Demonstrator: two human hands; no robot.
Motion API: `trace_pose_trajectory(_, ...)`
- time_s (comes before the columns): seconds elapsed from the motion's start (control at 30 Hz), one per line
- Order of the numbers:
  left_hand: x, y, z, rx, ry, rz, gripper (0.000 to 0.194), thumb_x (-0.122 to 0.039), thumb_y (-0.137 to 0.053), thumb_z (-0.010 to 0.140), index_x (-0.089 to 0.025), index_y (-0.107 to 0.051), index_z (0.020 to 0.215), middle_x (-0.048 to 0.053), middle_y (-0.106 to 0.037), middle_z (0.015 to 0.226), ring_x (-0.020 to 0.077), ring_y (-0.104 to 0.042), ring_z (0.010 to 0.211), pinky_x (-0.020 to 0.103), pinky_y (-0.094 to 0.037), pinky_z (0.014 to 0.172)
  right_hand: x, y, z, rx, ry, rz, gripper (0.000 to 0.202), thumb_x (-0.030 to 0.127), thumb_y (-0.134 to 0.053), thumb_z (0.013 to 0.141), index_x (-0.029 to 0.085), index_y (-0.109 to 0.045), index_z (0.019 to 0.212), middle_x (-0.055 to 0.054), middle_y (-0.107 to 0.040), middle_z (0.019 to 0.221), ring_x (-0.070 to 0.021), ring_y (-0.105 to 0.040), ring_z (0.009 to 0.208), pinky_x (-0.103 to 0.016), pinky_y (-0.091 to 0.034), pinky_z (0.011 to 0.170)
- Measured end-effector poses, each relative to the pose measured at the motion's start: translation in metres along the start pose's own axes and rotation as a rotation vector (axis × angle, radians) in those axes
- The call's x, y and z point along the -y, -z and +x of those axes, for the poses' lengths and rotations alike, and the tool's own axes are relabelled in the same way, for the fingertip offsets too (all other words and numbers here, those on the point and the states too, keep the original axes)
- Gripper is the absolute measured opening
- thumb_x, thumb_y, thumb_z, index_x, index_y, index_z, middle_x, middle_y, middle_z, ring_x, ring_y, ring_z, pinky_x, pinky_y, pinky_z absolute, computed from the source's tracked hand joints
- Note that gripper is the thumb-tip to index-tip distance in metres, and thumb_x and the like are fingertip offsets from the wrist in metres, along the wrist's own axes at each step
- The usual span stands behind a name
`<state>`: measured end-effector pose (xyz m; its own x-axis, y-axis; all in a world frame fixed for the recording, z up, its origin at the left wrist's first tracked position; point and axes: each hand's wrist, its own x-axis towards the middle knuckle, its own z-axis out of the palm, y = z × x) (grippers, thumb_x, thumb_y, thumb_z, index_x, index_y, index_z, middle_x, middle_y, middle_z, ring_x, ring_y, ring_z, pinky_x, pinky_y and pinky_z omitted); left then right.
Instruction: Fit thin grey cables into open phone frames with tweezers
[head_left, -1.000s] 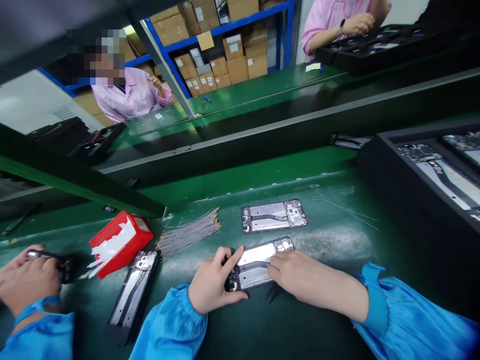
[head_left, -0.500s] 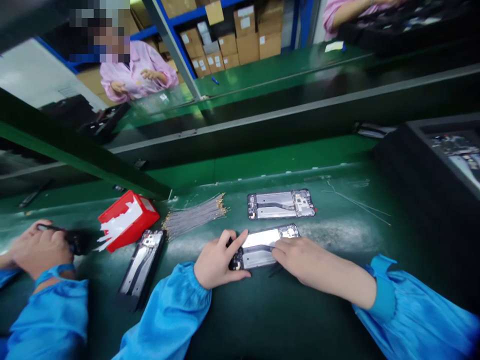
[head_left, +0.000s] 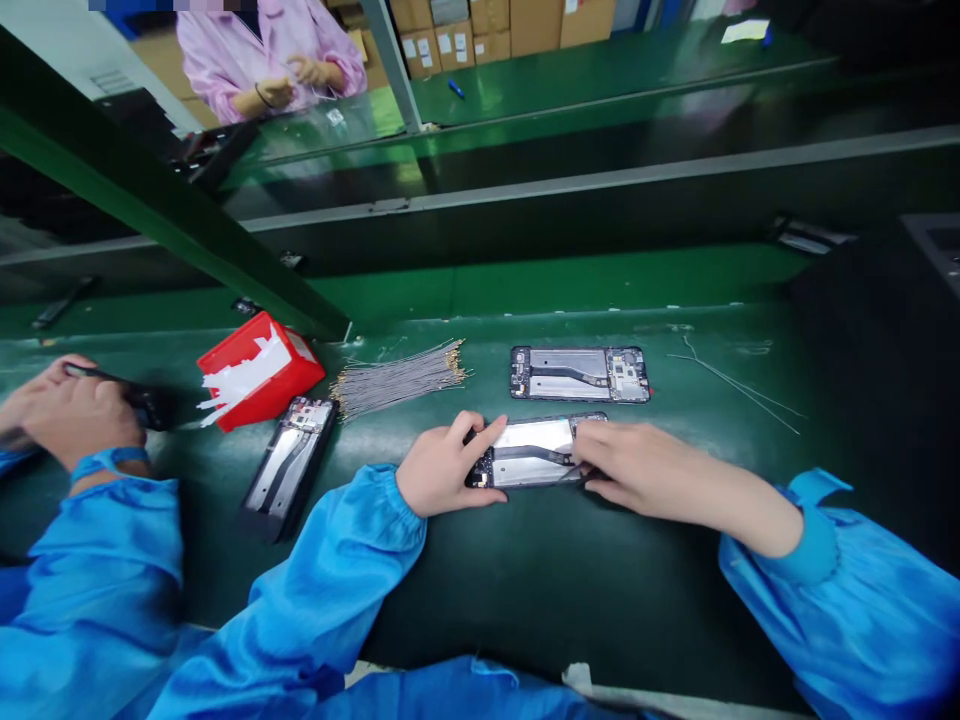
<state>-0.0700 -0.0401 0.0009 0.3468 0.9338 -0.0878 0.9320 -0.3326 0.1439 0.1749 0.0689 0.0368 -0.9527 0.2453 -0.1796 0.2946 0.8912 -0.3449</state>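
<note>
An opened phone body [head_left: 532, 452], silver with a dark curved strip, lies on the green bench. My left hand [head_left: 452, 465] grips its left end between thumb and fingers. Over its right end, my right hand [head_left: 626, 465] has its fingers bent together at the phone; whatever is between the fingertips is hidden. Just behind lies a second opened phone body [head_left: 570, 374], untouched. A bundle of thin grey cables [head_left: 401, 380] with gold-coloured ends sits to the left, behind my left hand.
A red box [head_left: 296, 375] with white strips and a phone body on a dark stack [head_left: 281, 465] stand left. A co-worker's hands [head_left: 82, 415] hold a dark object at far left. Loose wires [head_left: 735, 380] lie right, near a black box [head_left: 877, 350]. A person in pink sits across.
The camera view has tilted down, so the bench appears higher. My right fingers have shifted on the right end of the phone, uncovering more dark strip. My left hand keeps its grip.
</note>
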Motion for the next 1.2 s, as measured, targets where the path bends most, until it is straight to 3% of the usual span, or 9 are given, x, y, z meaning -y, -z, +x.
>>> trace_pose_trajectory(0.23,-0.001,0.001,0.001,0.010,0.015,0.045,0.080,-0.069,-0.039,0.074,-0.020,-0.023,0.135,0.008,-0.040,0.107,0.0159,-0.055,0.075,0.033,-0.050,0.071,-0.008,0.007,-0.003,0.079,-0.010,0.080,0.008,0.020,-0.057,0.075,0.018,-0.054,0.083,-0.003,-0.055,0.089,-0.0136,-0.054,0.073,-0.023,-0.041,0.061)
trace_pose_trajectory(0.57,0.000,0.000,0.000,-0.005,0.011,0.067,0.078,-0.067,-0.040,0.075,-0.020,-0.023,0.135,0.009,-0.041,0.108,0.0165,-0.056,0.076,0.033,-0.050,0.070,0.001,-0.005,0.002,0.030,0.007,-0.093,0.009,0.016,-0.049,0.079,0.016,-0.055,0.086,-0.005,-0.057,0.086,-0.0154,-0.056,0.072,-0.026,-0.040,0.060)
trace_pose_trajectory(1.2,0.000,0.001,-0.001,-0.011,-0.007,0.078,0.077,-0.066,-0.038,0.077,-0.018,-0.022,0.135,0.010,-0.041,0.106,0.0181,-0.055,0.077,0.033,-0.050,0.068,0.015,-0.006,0.007,0.052,-0.101,-0.107,0.019,0.011,-0.046,0.076,0.016,-0.057,0.090,-0.005,-0.060,0.087,-0.0181,-0.059,0.074,-0.026,-0.039,0.057)
